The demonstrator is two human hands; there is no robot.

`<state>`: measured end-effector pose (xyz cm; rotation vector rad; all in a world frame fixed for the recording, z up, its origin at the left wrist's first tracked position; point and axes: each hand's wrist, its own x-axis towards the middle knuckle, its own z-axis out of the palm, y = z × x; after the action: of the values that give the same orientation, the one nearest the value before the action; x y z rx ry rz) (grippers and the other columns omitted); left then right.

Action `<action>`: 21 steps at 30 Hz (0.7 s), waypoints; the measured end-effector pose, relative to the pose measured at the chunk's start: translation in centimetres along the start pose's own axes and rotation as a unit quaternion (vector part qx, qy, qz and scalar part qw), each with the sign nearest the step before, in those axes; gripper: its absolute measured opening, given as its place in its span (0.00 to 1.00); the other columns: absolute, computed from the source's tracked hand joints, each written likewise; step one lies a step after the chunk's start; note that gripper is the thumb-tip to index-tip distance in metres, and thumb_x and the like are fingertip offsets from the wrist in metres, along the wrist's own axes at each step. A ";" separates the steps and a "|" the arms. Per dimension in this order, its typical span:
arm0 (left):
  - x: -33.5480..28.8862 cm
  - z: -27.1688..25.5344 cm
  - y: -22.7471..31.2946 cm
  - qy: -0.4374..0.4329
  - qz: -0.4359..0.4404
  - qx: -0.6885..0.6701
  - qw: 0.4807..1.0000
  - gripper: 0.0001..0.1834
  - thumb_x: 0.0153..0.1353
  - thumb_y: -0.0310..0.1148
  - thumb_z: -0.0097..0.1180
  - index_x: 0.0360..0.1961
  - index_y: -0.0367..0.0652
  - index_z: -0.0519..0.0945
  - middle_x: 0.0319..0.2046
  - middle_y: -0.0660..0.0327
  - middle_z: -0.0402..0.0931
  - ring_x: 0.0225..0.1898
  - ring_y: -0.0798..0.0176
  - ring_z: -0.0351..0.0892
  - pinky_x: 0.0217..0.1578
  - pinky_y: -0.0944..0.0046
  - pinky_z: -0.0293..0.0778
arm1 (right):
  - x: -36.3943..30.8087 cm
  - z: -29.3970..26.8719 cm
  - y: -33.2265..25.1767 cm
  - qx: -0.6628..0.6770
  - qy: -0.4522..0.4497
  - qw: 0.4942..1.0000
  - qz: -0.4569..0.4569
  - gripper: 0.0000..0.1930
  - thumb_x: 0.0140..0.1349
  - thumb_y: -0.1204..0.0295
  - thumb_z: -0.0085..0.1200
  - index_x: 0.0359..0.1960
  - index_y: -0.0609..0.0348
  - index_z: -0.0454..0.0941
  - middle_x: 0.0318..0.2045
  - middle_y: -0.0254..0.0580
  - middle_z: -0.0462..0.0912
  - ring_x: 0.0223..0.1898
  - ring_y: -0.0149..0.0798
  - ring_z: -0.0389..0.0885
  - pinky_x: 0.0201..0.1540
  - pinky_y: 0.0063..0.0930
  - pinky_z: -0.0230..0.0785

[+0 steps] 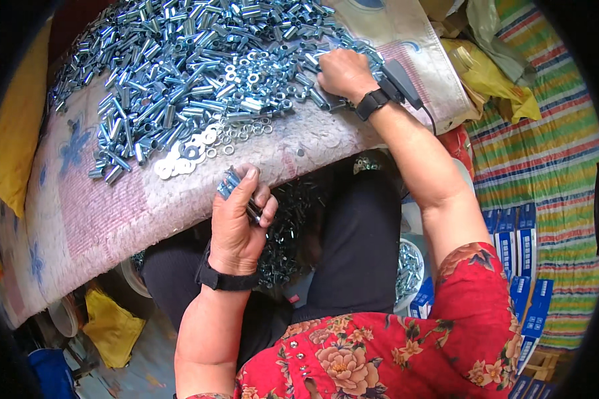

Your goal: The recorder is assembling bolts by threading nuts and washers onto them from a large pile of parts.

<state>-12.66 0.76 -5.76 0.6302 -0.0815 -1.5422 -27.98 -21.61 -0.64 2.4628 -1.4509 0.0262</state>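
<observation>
My left hand point(236, 216) is raised just in front of the table's near edge, its fingers curled around a few shiny metal bolts point(227, 184). Over the right part of a big heap of silvery metal sleeves point(199, 56), my right hand point(346, 72) is closed, knuckles up. Its fingertips are hidden, so what they grip cannot be made out. Flat white washers point(173, 166) lie in a small pile on the heap's near side. Beside them, thin metal rings point(246, 128) are scattered toward the right.
A worn patterned cloth point(113, 219) covers the table. Right of my right wrist lies a dark device point(402, 83) with a cable. A white bucket of metal parts point(409, 272) stands beside my leg. Blue-and-white boxes point(516, 233) sit on the striped floor sheet point(566, 199).
</observation>
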 end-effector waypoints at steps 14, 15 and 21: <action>0.0 -0.3 0.1 -0.031 -0.006 0.007 0.999 0.07 0.56 0.29 0.53 0.34 0.41 0.70 0.21 0.68 0.64 0.20 0.74 0.62 0.13 0.75 0.57 | -0.3 2.5 3.8 0.035 0.036 0.996 -0.074 0.11 0.51 0.64 0.48 0.23 0.59 0.76 0.25 0.48 0.78 0.31 0.50 0.78 0.33 0.43 0.70; 0.0 -0.3 0.2 -0.032 -0.006 0.007 0.999 0.07 0.56 0.29 0.53 0.34 0.41 0.70 0.21 0.68 0.64 0.20 0.74 0.62 0.13 0.75 0.57 | -0.4 2.3 3.7 0.031 0.038 0.996 -0.069 0.09 0.50 0.65 0.48 0.24 0.56 0.76 0.25 0.46 0.78 0.30 0.49 0.78 0.33 0.43 0.70; 0.0 -0.2 0.0 -0.031 -0.001 0.022 0.999 0.07 0.56 0.29 0.53 0.34 0.42 0.70 0.20 0.68 0.64 0.20 0.74 0.62 0.13 0.75 0.58 | 0.9 1.0 3.1 0.132 0.158 0.976 -0.075 0.09 0.49 0.65 0.50 0.24 0.59 0.75 0.24 0.46 0.77 0.28 0.49 0.76 0.31 0.38 0.68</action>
<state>-12.60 0.81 -5.93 0.6165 -0.1620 -1.5665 -30.31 -24.02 -0.71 2.6138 -1.1874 0.5882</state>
